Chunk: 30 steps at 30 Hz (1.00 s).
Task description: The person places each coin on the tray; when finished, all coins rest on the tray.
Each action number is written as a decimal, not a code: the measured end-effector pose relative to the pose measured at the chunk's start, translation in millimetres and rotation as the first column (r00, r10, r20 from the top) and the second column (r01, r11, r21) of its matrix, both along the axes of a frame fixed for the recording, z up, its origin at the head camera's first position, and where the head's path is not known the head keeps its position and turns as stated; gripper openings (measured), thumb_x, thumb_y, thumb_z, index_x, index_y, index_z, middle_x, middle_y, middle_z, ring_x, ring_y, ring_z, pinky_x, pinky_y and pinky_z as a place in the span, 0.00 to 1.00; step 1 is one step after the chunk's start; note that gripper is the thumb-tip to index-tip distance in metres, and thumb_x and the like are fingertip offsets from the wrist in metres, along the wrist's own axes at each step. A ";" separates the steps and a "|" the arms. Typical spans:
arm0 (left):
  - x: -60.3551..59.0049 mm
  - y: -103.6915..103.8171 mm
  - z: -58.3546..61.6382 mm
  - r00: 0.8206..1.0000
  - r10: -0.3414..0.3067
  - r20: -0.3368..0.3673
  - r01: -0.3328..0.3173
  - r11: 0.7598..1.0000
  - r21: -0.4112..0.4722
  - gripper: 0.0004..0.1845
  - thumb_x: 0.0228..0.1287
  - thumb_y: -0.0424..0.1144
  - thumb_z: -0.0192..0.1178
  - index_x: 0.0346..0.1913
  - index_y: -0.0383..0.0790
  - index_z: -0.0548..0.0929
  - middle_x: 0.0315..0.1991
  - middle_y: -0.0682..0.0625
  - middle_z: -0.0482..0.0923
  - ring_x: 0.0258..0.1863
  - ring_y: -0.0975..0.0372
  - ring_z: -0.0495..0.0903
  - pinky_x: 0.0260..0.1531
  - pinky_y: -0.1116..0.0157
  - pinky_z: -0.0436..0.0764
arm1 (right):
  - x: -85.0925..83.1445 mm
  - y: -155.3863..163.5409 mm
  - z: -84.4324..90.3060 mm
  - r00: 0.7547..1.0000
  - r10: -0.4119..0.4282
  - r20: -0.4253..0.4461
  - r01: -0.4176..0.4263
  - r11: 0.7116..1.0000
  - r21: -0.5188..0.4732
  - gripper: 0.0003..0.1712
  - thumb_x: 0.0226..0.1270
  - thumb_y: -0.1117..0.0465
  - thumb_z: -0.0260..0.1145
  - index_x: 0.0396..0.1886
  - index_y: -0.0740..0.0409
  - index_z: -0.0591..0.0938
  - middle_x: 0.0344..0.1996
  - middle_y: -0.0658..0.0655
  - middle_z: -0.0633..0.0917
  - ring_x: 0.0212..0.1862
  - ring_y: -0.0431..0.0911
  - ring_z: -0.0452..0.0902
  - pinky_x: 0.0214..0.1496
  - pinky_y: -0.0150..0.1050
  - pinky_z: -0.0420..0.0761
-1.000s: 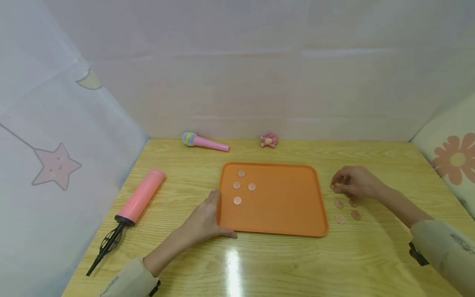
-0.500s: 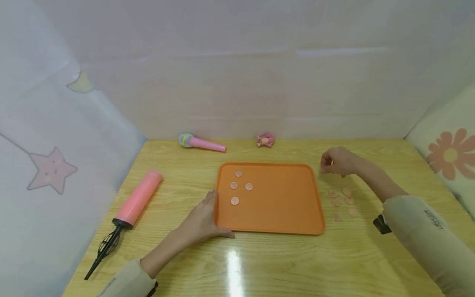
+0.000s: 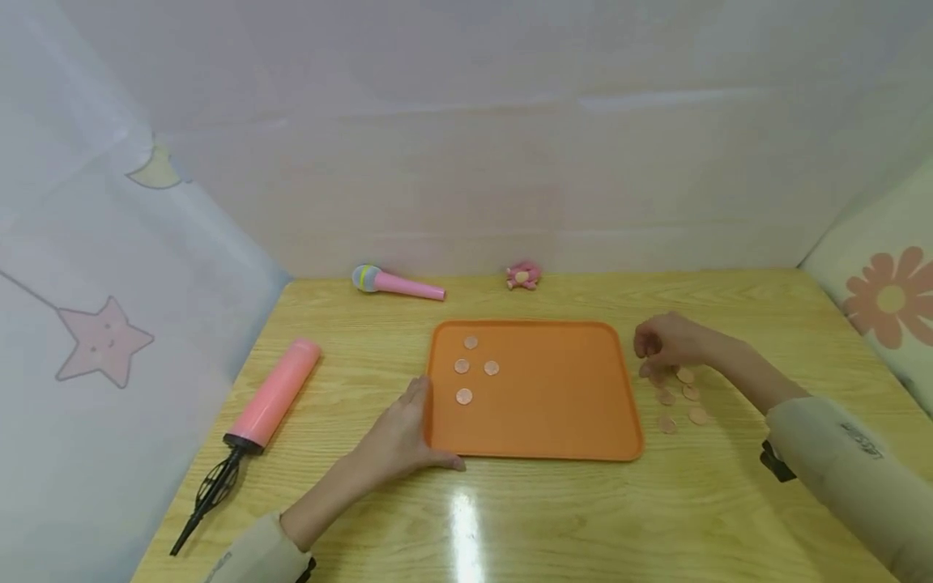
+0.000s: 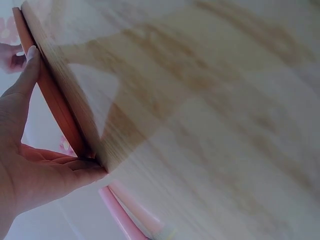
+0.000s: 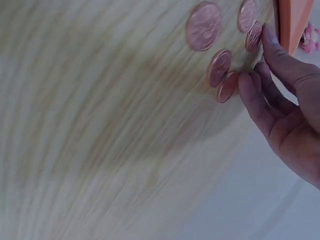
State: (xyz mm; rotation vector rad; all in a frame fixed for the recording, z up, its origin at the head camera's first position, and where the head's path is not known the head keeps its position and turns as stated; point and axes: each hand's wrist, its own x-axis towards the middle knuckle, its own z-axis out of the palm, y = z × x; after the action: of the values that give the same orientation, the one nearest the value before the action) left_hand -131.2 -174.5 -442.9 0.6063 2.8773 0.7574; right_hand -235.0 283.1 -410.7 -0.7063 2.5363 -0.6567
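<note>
In the head view an orange tray (image 3: pixel 554 405) lies on the table with several copper coins (image 3: pixel 463 396) on its left part. My left hand (image 3: pixel 397 433) rests against the tray's front left corner, thumb along the front edge and straight fingers at the left side. To the right of the tray, my right hand (image 3: pixel 670 340) is low over a loose group of coins (image 3: pixel 697 415) on the wood. In the right wrist view the thumb and fingers are apart, with their tips close to coins (image 5: pixel 227 87); no coin shows between them.
A pink toy microphone (image 3: pixel 408 286) and a small pink bear figure (image 3: pixel 523 275) lie at the back of the table (image 3: pixel 554 526). At the left is a pink hand pump (image 3: pixel 277 389) with a black handle. Pale cloth hangs behind and at both sides.
The right hand lifted from the coins, moved slightly back and left, then came down over them again. The left hand stays at the tray's corner, and the coins on the tray look unchanged.
</note>
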 end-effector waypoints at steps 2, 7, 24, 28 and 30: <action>-1.3 -0.5 0.1 1.000 -0.001 -0.011 0.001 1.000 0.007 0.73 0.27 0.65 0.79 0.73 0.25 0.54 0.71 0.29 0.55 0.72 0.43 0.55 0.67 0.48 0.61 | 3.0 6.4 -2.1 1.000 -0.016 -0.003 0.015 0.999 -0.044 0.09 0.59 0.64 0.73 0.36 0.59 0.81 0.28 0.51 0.79 0.31 0.44 0.72 0.32 0.36 0.76; -0.2 -0.2 -1.9 1.000 -0.014 -0.007 0.014 0.999 0.051 0.73 0.27 0.63 0.80 0.74 0.27 0.54 0.71 0.30 0.56 0.71 0.43 0.56 0.67 0.48 0.62 | 14.7 20.5 -10.5 0.996 -0.085 0.006 0.085 0.990 -0.115 0.07 0.60 0.70 0.69 0.36 0.57 0.83 0.30 0.52 0.76 0.32 0.44 0.71 0.33 0.35 0.75; 3.0 0.3 1.7 1.000 -0.002 -0.021 0.002 1.000 -0.010 0.72 0.28 0.66 0.79 0.72 0.23 0.56 0.70 0.28 0.56 0.71 0.42 0.57 0.66 0.48 0.64 | 17.6 23.2 -26.2 0.946 -0.128 -0.297 0.111 0.991 -0.075 0.10 0.61 0.56 0.73 0.36 0.56 0.83 0.27 0.43 0.82 0.30 0.37 0.77 0.34 0.35 0.80; 2.5 0.5 1.5 1.000 -0.003 -0.024 0.003 1.000 -0.020 0.73 0.28 0.66 0.78 0.72 0.23 0.55 0.70 0.27 0.57 0.71 0.42 0.57 0.66 0.48 0.64 | 19.7 22.7 -27.0 0.950 -0.172 -0.262 0.164 0.985 -0.053 0.10 0.62 0.55 0.71 0.35 0.56 0.81 0.24 0.44 0.80 0.27 0.38 0.74 0.29 0.34 0.77; 2.1 0.8 1.9 1.000 -0.006 -0.022 0.005 1.000 -0.027 0.73 0.27 0.67 0.78 0.72 0.23 0.55 0.70 0.27 0.56 0.70 0.41 0.57 0.66 0.48 0.64 | 21.1 20.3 -26.8 0.943 -0.191 -0.273 0.177 0.981 -0.074 0.09 0.64 0.56 0.70 0.34 0.55 0.81 0.23 0.44 0.79 0.25 0.38 0.72 0.27 0.33 0.75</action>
State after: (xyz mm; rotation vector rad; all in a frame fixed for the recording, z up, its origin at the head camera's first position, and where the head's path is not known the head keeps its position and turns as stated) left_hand -129.2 -173.7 -441.0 0.6229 2.9000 0.7141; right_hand -213.9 303.3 -437.5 -0.6191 2.8826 -0.7266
